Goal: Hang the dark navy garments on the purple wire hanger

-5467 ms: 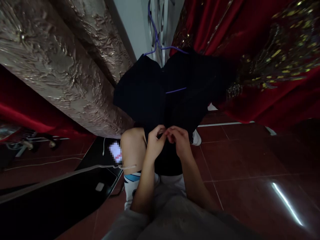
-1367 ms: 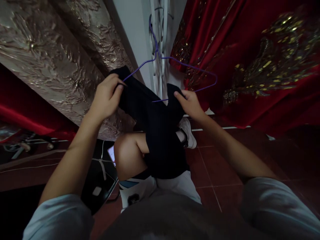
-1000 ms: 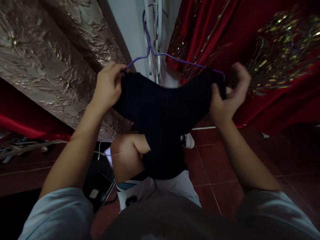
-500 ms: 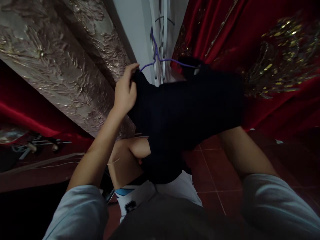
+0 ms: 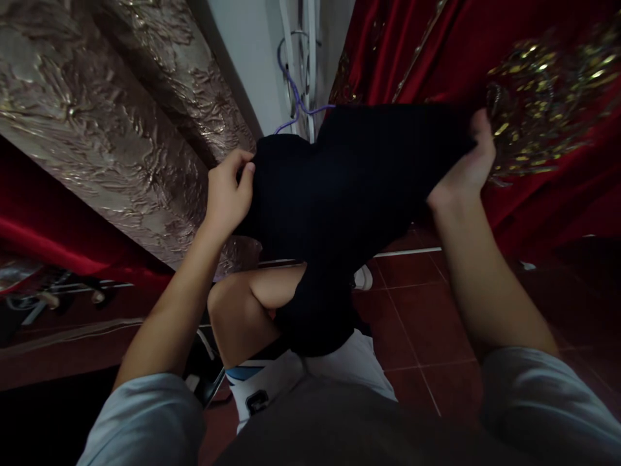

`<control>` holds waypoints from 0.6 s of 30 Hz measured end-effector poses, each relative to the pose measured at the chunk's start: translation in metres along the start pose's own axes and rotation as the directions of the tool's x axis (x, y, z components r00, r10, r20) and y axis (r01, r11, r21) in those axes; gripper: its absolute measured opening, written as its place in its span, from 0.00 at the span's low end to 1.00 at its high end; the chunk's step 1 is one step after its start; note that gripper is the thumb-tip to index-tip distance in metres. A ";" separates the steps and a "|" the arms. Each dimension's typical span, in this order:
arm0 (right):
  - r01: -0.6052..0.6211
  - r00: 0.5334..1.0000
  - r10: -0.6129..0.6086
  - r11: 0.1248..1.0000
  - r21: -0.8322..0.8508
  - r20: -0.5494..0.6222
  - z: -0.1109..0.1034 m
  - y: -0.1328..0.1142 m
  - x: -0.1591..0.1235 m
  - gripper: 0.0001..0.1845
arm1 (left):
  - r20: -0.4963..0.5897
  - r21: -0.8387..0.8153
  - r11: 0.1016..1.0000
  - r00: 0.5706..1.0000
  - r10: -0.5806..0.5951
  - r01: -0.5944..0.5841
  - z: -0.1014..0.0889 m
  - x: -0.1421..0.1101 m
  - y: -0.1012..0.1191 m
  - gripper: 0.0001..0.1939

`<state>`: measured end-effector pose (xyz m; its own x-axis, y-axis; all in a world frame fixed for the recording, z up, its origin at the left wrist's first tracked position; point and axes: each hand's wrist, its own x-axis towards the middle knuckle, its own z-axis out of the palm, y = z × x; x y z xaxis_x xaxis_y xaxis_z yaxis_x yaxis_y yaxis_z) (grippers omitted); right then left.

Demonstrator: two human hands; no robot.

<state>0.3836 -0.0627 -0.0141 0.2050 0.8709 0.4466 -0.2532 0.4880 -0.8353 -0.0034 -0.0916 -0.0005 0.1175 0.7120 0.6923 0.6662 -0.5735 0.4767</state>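
Observation:
A dark navy, nearly black garment point(image 5: 334, 188) is spread between my hands, its lower part draped over my lap. My left hand point(image 5: 229, 191) is closed on its upper left edge, thumb against the cloth. At the right end my right hand point(image 5: 468, 162) holds the garment with its thumb up, while the fingers are mostly hidden behind the fabric. A purple hanger point(image 5: 299, 107) rises behind the garment's top edge; its left arm and part of its right arm show, and the rest is covered by the cloth.
White metal bars point(image 5: 310, 65) stand just behind the hanger. A beige textured curtain point(image 5: 160, 155) hangs at left, and red satin cloth point(image 5: 388, 52) with gold sequin trim point(image 5: 528, 110) at right. Red tiles point(image 5: 412, 323) cover the floor.
My right hand has come out from behind the garment to its right end, stretching the cloth right and covering more of the hanger's right arm. My left hand has shifted slightly left and down.

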 end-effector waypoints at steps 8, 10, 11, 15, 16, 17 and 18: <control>0.207 0.977 -0.200 0.827 -0.523 0.070 0.051 -0.040 -0.004 0.40 | -0.007 -0.050 0.997 0.998 -0.054 0.054 0.005 0.010 -0.008 0.19; 0.214 0.976 -0.199 0.825 -0.524 0.087 0.055 -0.045 -0.010 0.38 | 0.008 -0.036 0.998 0.999 -0.051 0.051 0.005 0.011 -0.008 0.18; 0.202 0.979 -0.183 0.835 -0.511 0.088 0.057 -0.049 -0.012 0.37 | 0.011 -0.029 0.998 0.998 -0.055 0.055 0.005 0.011 -0.007 0.17; 0.139 0.987 -0.089 0.879 -0.457 0.131 0.057 -0.057 -0.017 0.35 | 0.013 0.005 0.997 0.997 -0.075 0.075 0.004 0.009 -0.003 0.14; 0.127 0.986 -0.067 0.893 -0.431 0.153 0.055 -0.057 -0.018 0.36 | 0.009 0.014 0.997 0.997 -0.074 0.074 0.003 0.008 -0.003 0.14; 0.121 0.985 -0.059 0.906 -0.405 0.162 0.053 -0.054 -0.019 0.37 | 0.002 0.022 0.997 0.998 -0.070 0.070 0.002 0.007 -0.004 0.13; 0.120 0.985 -0.060 0.914 -0.387 0.164 0.050 -0.050 -0.020 0.37 | -0.006 0.028 0.998 0.998 -0.063 0.063 0.002 0.005 -0.005 0.11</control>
<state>0.3449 -0.1022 0.0348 0.0620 0.8376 0.5427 0.1594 0.5285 -0.8339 -0.0047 -0.0845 -0.0002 0.0708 0.7439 0.6645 0.6926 -0.5161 0.5040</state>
